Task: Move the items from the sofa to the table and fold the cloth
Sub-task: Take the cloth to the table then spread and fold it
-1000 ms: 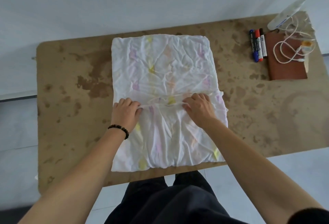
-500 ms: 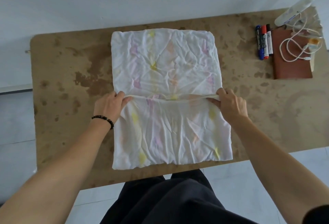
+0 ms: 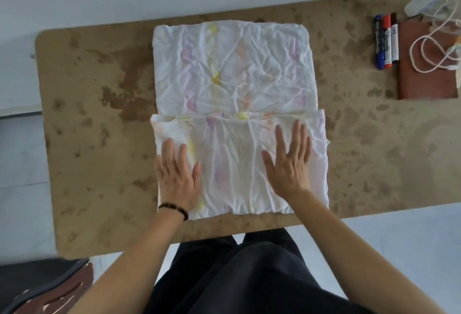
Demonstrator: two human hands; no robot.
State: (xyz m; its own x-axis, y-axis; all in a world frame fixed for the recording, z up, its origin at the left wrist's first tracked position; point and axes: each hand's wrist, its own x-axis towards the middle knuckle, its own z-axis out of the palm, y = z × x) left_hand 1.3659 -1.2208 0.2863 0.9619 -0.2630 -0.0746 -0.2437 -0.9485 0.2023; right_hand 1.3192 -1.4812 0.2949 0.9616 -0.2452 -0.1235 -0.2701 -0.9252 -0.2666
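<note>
**Operator:** Pressing down now, both palms on the near flap of the cloth (image 3: pixel 232 104). My left hand (image 3: pixel 178 175) lies flat near the flap's left edge, my right hand (image 3: pixel 290 164) flat toward its right, fingers spread wide, gripping nothing.

**Observer:** Why flat instead of pinching?

**Operator:** I judge the flap needs smoothing. It's crumpled, and open palms push the wrinkles out and hold the fold line across the middle.

**Observer:** Where does the cloth sit?

**Operator:** Centered on the brown table (image 3: pixel 94 119), near part doubled over, far part single and open toward the wall. The flap's right edge sticks out slightly past the layer beneath, so it isn't square.

**Observer:** And the other items?

**Operator:** Parked at the far right corner, well clear of the folding area: three markers (image 3: pixel 386 39) side by side, touching a brown notebook (image 3: pixel 424 84) with a white cable (image 3: pixel 424 52) coiled on it. That leaves the cloth room; folding looks partway done.
</note>
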